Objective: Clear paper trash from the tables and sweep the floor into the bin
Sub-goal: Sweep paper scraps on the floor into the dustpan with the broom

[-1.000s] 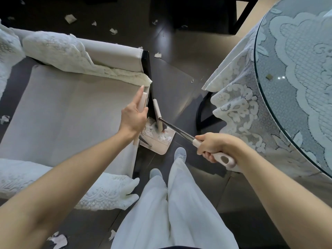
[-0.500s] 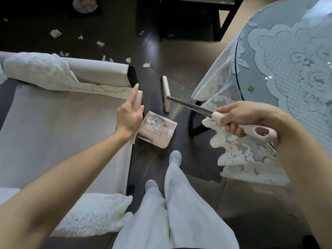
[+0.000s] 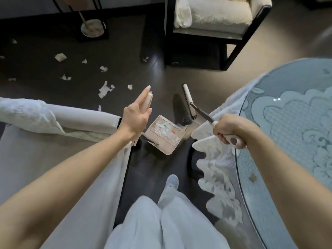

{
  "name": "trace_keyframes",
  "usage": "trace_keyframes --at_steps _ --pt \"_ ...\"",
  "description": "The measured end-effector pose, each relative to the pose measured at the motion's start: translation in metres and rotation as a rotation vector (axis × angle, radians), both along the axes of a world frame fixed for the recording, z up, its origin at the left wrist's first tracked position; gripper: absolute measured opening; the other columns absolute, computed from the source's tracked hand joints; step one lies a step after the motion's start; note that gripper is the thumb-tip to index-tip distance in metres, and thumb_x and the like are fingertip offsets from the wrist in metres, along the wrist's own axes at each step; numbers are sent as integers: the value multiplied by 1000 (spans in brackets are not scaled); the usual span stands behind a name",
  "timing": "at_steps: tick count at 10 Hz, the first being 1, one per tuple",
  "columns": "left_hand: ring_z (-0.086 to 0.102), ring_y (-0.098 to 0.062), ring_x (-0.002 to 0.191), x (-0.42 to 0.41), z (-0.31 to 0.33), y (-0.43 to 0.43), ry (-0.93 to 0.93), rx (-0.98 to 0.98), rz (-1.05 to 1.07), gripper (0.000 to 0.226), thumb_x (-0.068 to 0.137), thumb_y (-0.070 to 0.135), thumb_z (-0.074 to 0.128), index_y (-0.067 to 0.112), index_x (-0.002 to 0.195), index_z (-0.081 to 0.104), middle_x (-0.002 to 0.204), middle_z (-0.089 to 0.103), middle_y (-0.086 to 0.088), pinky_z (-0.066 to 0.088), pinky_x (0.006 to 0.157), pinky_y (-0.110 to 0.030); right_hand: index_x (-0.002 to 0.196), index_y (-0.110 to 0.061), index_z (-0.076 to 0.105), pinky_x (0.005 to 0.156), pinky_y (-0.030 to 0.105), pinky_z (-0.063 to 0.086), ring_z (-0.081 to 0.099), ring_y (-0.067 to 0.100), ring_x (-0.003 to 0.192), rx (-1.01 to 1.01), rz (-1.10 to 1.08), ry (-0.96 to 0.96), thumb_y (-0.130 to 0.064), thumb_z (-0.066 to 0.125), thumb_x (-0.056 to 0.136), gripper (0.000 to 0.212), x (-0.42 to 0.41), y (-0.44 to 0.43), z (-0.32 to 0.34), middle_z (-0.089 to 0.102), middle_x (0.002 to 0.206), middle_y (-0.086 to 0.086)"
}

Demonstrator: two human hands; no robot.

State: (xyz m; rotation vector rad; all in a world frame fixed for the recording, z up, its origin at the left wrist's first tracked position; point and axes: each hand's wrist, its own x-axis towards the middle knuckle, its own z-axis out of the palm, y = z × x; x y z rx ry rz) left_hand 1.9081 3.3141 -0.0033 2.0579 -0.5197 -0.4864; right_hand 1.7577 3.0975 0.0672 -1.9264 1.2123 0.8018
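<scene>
Legs: pale trousers (image 3: 161, 223) fill the view's 6 o'clock, with one pale shoe (image 3: 171, 182) on the dark floor (image 3: 147, 168) just above them.
Sofa: a pale sofa seat (image 3: 53, 168) takes up 8 o'clock. Its armrest (image 3: 86, 119), draped with white lace, runs across at 9 o'clock.
Left hand: the left hand (image 3: 136, 115) sits just left of centre. It clasps the upright dustpan handle (image 3: 148, 100) between thumb and palm, with the forefinger straight along it.
Dustpan: the dustpan (image 3: 167, 148) hangs at 4 o'clock of the left hand, just beside the wrist and tilted. Paper trash (image 3: 165, 131) lies inside it.
Right hand: the right hand (image 3: 230, 130), at 3 o'clock of the dustpan, has its fingers curled tight round the pale grip of the broom handle (image 3: 203, 115).
Broom: the shaft runs toward 10 o'clock from the right fist to the broom head (image 3: 188, 99). The head stands at 1 o'clock of the dustpan, apart from it, with dark bristles facing left.
Table: a round glass-topped table (image 3: 287, 141) with a lace cloth fills 3 to 5 o'clock, directly beneath the right forearm.
Floor scraps: torn paper scraps (image 3: 105, 89) are scattered at 10 to 11 o'clock of the left hand, well apart from the dustpan.
Far end: a cream armchair (image 3: 215, 17) on a dark frame stands at 1 o'clock, and a dark stand with a round base (image 3: 92, 29) at 11 o'clock.
</scene>
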Motion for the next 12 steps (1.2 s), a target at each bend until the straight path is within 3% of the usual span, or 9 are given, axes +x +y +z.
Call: trace_keyframes --at_steps 1,3,4,5,6,7,8,10,12 --pt "66 -13 78 45 -3 -30 14 18 -45 68 88 11 58 53 138 37 130 52 19 55 68 -28 66 -4 51 46 27 42 51 21 51 -14 36 74 1 55 84 19 24 -21 -11 55 63 12" --pt "65 -30 96 92 -17 -66 64 129 -139 67 90 11 56 52 139 36 128 61 1 54 88 -40 114 5 58 62 26 34 46 20 60 190 -149 302 -6 42 88 33 43 -42 -38 52 73 12" --pt "58 -3 61 111 -20 -84 63 162 -239 67 90 13 54 55 139 34 113 67 2 54 77 -31 121 -1 48 44 20 35 40 15 42 201 -131 357 -5 40 92 31 56 -38 -43 47 60 7" --pt "57 4 67 130 -19 -94 49 160 -293 67 92 11 54 52 140 33 122 63 9 47 74 -19 115 -2 57 46 24 41 48 16 44 166 20 346 -7 47 94 24 73 -26 -40 53 60 5" --pt "62 -11 77 144 -20 -101 43 139 -312 66 92 10 54 49 142 34 117 65 5 52 80 -25 105 -2 60 52 26 45 54 20 52 187 146 381 4 51 86 22 82 -9 -34 54 70 9" --pt "63 -22 73 158 -19 -108 55 137 -320 66 91 11 54 49 141 34 108 69 -4 55 78 -35 118 2 54 46 26 39 43 21 49 273 38 333 6 41 87 34 82 -2 -26 49 65 14" --pt "65 -17 92 172 -18 -107 58 123 -348 66 91 10 56 49 141 35 122 64 5 52 88 -34 117 -3 53 36 16 32 36 13 37 336 -109 289 7 43 88 32 89 -11 -6 43 60 9" --pt "60 0 74 218 -14 -106 8 104 -278 68 91 13 57 57 137 34 112 62 15 49 79 -20 111 -12 56 38 20 37 40 14 37 291 -97 183 2 51 86 29 122 -39 18 46 56 8" --pt "62 -21 109 270 -4 -134 -11 44 -124 68 89 11 59 52 138 37 128 61 4 47 100 -38 103 -5 56 35 16 33 36 10 29 259 -219 90 1 53 92 13 179 -117 25 43 39 1"
